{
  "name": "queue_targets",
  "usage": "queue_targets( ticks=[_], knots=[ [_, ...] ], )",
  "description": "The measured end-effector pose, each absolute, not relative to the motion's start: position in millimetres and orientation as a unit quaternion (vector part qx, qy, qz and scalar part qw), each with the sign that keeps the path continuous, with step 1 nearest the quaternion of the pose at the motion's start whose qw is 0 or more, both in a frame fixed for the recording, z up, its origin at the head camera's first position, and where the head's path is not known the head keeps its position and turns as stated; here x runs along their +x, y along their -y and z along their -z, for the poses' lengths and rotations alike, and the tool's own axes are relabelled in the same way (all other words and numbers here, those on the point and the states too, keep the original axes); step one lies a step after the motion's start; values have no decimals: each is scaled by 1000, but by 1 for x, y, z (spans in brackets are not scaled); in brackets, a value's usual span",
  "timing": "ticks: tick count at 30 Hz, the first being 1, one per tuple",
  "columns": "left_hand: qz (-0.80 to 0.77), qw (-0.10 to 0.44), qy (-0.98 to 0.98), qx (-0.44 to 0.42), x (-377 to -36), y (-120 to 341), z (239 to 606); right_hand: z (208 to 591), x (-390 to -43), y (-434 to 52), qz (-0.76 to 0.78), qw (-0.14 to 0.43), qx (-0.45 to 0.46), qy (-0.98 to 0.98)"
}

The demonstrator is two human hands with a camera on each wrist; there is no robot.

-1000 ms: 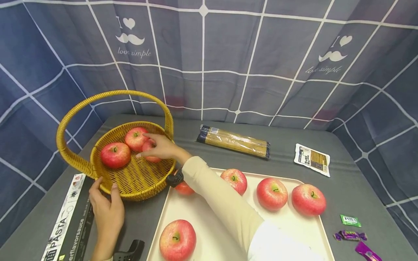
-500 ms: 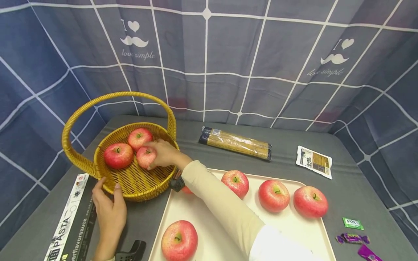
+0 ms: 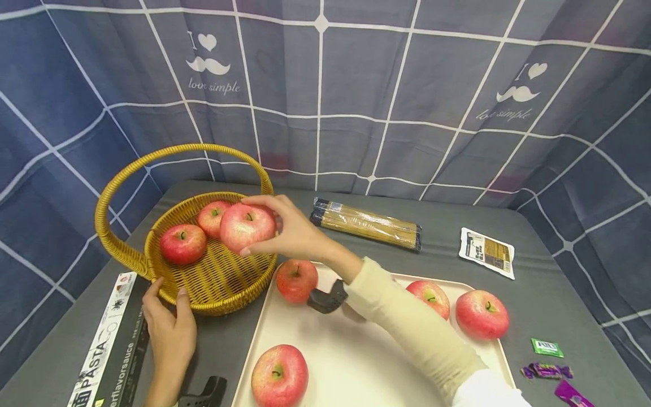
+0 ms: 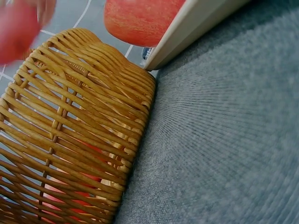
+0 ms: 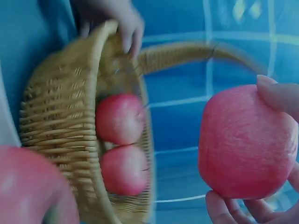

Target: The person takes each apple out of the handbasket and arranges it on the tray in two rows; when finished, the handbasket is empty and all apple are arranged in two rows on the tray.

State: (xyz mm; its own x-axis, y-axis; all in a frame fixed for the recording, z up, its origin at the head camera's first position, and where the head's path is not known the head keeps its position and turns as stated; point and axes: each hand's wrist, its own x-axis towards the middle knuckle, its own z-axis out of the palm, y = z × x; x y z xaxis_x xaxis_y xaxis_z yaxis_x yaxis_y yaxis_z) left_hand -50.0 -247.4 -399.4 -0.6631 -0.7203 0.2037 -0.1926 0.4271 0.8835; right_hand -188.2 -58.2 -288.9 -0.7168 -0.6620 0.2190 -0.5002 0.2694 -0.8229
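My right hand grips a red apple in the air over the right side of a woven yellow basket with an arched handle. Two more apples lie inside the basket. My left hand rests on the basket's near outer wall, its fingers fairly straight against the weave. In the left wrist view the basket wall fills the left side, and the hand itself is out of view.
A cream tray holds several apples, the nearest at its front left. A spaghetti pack and a sachet lie behind it. Candies sit at the right, a pasta box at the left.
My right hand has lifted an apple up out of the basket and drawn it slightly right. The left hand has stayed on the basket.
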Motion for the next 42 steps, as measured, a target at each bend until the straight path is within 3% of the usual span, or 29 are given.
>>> queue_targets(
  ticks=[5, 8, 14, 25, 32, 42],
  knots=[
    [455, 294, 789, 291, -48, 248, 399, 294, -147, -8, 472, 87, -392, -784],
    [457, 288, 789, 292, -48, 247, 400, 316, -121, -48, 458, 103, -395, -790],
    [459, 297, 791, 274, -52, 245, 402, 361, -74, -111, 419, 74, -454, -783],
    [458, 300, 793, 267, -52, 247, 402, 413, -38, -133, 369, -32, -464, -805],
    [459, 303, 791, 266, -52, 246, 402, 385, -40, -138, 319, 64, -419, -848],
    [450, 303, 795, 271, -51, 247, 401, 316, -97, -95, 337, -34, -445, -829]
  ],
)
